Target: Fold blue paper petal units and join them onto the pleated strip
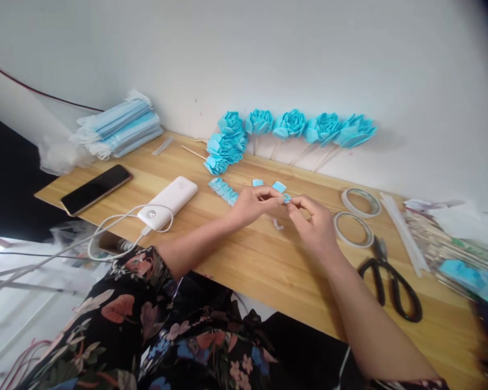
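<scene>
One small, thin, light-blue piece (pixel 287 199) is pinched by left hand (pixel 249 206) and right hand (pixel 315 221); flat blue squarish cutouts (pixel 279 187) are laid just beyond, ruffled turquoise flowers (pixel 290 124) farther.

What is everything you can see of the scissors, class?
The scissors have grey, metal-looking blades and two large black loop handles, spread apart. They lie on the wooden table, blades pointing to its far side, handles towards the near edge. The blade end is beside a white tape roll; whether they touch is unclear.
</scene>
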A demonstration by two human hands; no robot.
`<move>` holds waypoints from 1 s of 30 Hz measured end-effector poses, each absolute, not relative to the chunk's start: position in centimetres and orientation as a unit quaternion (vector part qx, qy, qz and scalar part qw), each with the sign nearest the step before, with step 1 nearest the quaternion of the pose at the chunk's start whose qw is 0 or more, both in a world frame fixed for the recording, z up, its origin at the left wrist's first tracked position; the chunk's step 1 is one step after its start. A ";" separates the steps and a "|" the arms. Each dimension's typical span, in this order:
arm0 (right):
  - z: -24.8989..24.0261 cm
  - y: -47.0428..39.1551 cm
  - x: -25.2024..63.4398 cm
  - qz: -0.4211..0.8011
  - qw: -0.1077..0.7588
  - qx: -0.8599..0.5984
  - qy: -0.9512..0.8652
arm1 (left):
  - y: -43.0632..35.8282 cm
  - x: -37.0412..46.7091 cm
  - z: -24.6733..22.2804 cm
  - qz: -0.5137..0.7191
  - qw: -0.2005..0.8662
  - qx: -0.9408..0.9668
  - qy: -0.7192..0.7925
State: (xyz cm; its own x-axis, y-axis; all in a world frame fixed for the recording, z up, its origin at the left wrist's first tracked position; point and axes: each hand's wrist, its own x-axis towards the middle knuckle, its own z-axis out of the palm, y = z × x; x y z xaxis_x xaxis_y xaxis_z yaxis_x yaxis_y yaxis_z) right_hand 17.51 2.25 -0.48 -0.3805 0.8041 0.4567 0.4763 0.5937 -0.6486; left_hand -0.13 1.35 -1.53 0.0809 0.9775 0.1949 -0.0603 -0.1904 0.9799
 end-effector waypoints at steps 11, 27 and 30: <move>-0.7 2.3 17.5 0.210 0.388 -0.406 -0.801 | 1.3 -0.1 -1.4 0.525 0.492 0.554 0.419; 0.6 2.1 18.5 0.323 0.292 -0.337 -0.835 | 2.2 -1.4 -0.8 0.572 0.560 0.408 0.438; 0.6 2.3 18.7 0.328 0.244 -0.345 -0.845 | 2.2 -1.3 -0.8 0.563 0.565 0.418 0.436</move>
State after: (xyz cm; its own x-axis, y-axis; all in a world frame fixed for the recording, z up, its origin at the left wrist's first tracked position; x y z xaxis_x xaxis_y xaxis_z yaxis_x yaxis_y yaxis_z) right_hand 18.65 2.26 0.56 -0.6427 0.7432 0.1861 0.4236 0.5472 -0.7219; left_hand -1.28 2.18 -0.79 -0.0132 0.9997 -0.0216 -0.2711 0.0172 0.9624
